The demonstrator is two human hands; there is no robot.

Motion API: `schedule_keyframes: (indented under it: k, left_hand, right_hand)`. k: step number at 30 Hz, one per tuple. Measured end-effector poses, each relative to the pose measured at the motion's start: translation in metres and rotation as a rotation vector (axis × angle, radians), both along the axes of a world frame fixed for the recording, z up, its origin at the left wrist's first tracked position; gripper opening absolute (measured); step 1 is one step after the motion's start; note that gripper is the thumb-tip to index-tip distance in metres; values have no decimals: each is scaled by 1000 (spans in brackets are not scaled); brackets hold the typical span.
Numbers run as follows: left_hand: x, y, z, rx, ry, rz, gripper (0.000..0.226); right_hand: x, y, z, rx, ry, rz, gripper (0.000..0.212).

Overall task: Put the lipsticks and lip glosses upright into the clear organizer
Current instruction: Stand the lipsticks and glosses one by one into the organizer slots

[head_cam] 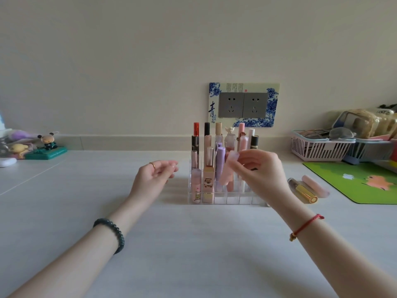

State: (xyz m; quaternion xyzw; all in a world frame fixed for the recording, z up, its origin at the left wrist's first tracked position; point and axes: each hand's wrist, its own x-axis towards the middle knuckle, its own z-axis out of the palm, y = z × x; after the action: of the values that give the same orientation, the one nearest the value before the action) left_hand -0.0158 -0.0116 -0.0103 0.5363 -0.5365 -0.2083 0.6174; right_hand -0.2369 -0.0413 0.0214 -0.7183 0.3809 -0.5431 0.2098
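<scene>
A clear organizer stands mid-table, with several lipsticks and glosses upright in its back and left cells. My right hand pinches a pale pink tube by its top, tilted over the middle cells. My left hand hovers just left of the organizer, fingers loosely apart, holding nothing. On the table to the right lie a gold-capped lipstick and a pink tube.
A green mat lies at the right. Behind it stand a pink basket and a blue one holding odds and ends. Small figurines sit far left. A double wall socket is behind the organizer.
</scene>
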Motion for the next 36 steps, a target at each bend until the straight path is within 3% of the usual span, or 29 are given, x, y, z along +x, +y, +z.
schedule_keyframes:
  k: [7, 13, 36]
  left_hand:
    - [-1, -5, -13, 174, -139, -24, 16]
    - [-6, -4, -16, 245, -162, -76, 17]
    - [-6, -4, -19, 266, -206, -124, 20]
  right_hand:
    - [8, 1, -10, -36, 96, -52, 6]
    - [14, -3, -20, -7, 185, -54, 15]
    - [14, -4, -26, 7, 256, -82, 23]
